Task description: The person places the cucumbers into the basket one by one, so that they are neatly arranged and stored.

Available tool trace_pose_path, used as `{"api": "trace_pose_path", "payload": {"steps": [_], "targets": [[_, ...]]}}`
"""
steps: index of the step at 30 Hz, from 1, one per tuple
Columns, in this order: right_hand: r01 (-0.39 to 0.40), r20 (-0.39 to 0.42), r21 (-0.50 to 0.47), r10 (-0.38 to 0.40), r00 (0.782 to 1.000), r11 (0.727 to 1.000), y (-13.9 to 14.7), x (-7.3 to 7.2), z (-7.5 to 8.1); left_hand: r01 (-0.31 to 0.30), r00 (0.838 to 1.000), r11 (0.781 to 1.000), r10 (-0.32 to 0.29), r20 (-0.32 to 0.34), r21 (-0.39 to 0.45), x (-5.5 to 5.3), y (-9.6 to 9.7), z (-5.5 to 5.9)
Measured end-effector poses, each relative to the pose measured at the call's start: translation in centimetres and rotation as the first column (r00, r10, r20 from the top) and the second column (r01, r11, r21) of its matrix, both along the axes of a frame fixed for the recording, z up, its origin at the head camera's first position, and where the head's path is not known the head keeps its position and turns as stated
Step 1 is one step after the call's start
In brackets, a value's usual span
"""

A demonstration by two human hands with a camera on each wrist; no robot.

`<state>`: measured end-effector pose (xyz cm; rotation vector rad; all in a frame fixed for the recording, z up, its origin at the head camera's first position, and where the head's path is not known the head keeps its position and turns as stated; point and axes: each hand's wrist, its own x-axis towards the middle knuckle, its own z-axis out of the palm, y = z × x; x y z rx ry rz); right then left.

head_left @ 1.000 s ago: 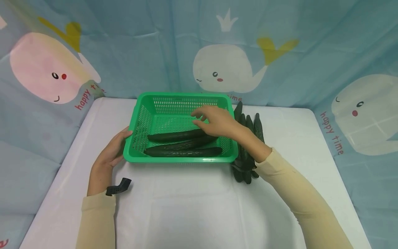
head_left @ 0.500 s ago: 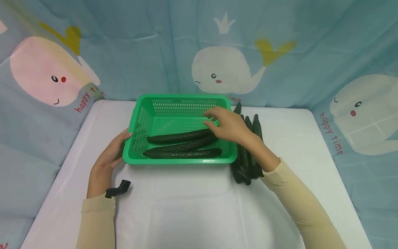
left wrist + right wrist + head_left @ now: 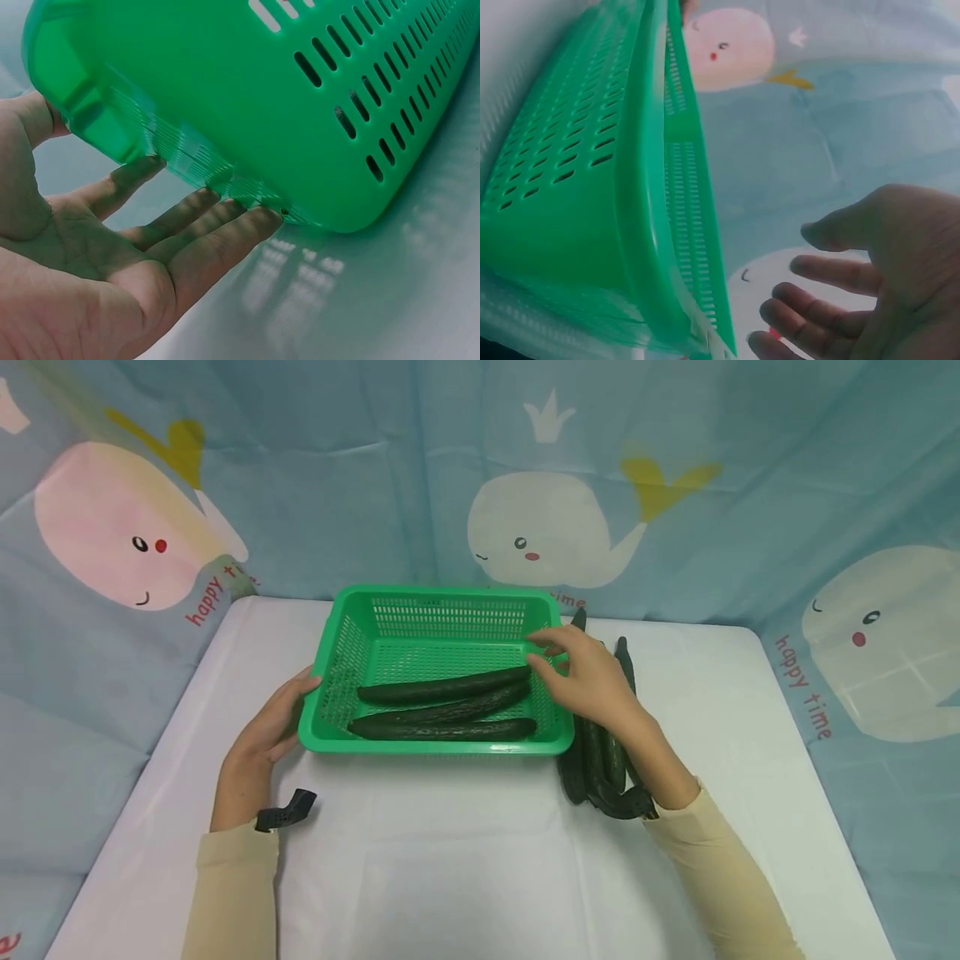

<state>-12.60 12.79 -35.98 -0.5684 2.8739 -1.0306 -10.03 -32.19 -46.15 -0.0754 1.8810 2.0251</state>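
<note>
Blue whale-print curtain (image 3: 360,510), lettered "happy time"; white bench (image 3: 450,860). Green basket (image 3: 437,747): three cucumbers (image 3: 446,687) inside; more cucumbers (image 3: 573,768) beside it, partly behind loosely spread right hand (image 3: 588,677). Left hand (image 3: 273,722), fingers extended, touching basket.

1. The basket (image 3: 435,747) between the left hand (image 3: 273,722) and right hand (image 3: 588,681) is bright green, patterned with rows of slots.
2. The cucumbers (image 3: 442,687) between the hands are dark green, as is the pile (image 3: 573,768) below the right hand.
3. The cloth (image 3: 465,877) under both hands is white.
4. Beyond them, the curtain (image 3: 337,527) is blue with red lettering.
5. Past the left hand, its whale (image 3: 97,527) is pink with yellow flukes; past the right, another whale (image 3: 536,522) is white, also yellow-fluked.
6. Behind both hands, the sleeves (image 3: 232,893) are plain beige.
7. The strap (image 3: 285,811) at the left wrist is black.
</note>
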Motion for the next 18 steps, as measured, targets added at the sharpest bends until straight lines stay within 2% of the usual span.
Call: {"api": "trace_pose_path", "payload": {"steps": [11,18], "targets": [[0.037,0.057,-0.11,-0.031,0.998,0.993,2.3,1.2,-0.8,-0.003,1.0,1.0,0.003,0.005,0.009,0.3,0.0,0.2],[0.102,0.05,-0.141,-0.096,0.994,0.985,4.2,1.9,-1.9,-0.02,0.999,1.0,0.021,0.031,-0.024,0.3,0.0,0.2]]}}
